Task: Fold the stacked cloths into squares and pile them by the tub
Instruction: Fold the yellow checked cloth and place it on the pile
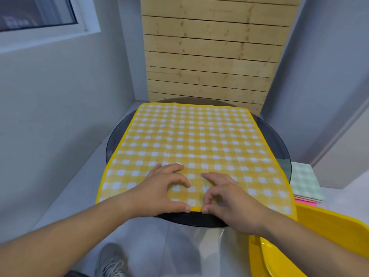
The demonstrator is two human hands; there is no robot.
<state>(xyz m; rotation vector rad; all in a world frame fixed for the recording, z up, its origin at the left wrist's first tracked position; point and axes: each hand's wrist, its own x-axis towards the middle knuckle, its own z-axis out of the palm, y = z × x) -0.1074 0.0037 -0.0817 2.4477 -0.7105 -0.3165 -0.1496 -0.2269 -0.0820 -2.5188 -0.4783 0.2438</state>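
Yellow-and-white check, hemmed in solid yellow: the yellow checked cloth (pixel 195 140) lay opened out flat over the round dark glass table (pixel 281 154), covering most of the top, its near corners overhanging the rim on both sides. Faint crease lines crossed it, and it sat thin and limp against the glass. It looked light, soft and without any stiffness of its own, so it would probably sag wherever it was not held and might slide on the smooth glass if dragged.

Both hands met at the middle of the near hem. The left hand (pixel 159 192) had its fingers arched on top of the fabric and its thumb against the hem; the right hand (pixel 233 204) was set the same way just beside it, thumb tips almost touching. Each seemed to pinch the edge rather than lie flat.

For a clean half-fold, the near corners looked the better hold, one per hand, since a grip at the centre would likely let both sides droop.

Beyond the table's right side, a pile of cloths (pixel 305 182), green check over pink, rested close behind the yellow tub (pixel 329 232). A wooden slatted panel (pixel 211 56) stood against the wall behind.
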